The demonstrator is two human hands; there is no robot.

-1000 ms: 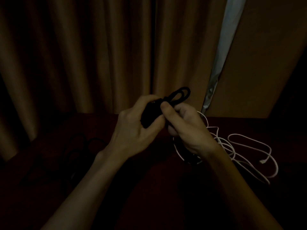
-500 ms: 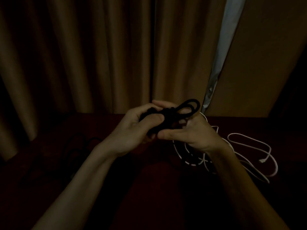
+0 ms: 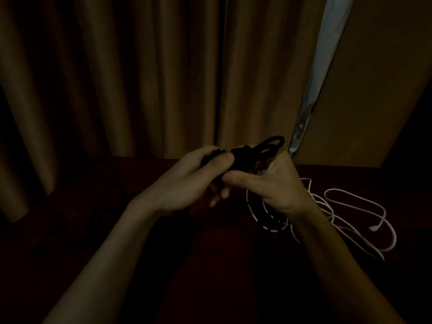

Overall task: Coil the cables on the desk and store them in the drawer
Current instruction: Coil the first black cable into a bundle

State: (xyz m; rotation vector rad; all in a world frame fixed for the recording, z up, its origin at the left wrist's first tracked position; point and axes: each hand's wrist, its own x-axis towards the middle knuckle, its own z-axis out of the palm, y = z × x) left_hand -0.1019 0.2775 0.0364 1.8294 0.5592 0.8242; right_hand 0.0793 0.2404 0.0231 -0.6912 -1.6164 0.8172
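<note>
brown curtains (image 3: 140,78) are hanging behind a dark red desk (image 3: 210,265); left hand (image 3: 187,183) and right hand (image 3: 275,183) are both pinching a coiled black cable (image 3: 252,153) above it — white cable (image 3: 350,213) is lying loose at right.

Brown pleated curtains (image 3: 140,78) are hung across the back, a pale blue-grey strip (image 3: 327,54) is seen at their right edge, and a plain brown panel (image 3: 378,90) is set just beside it.
</note>
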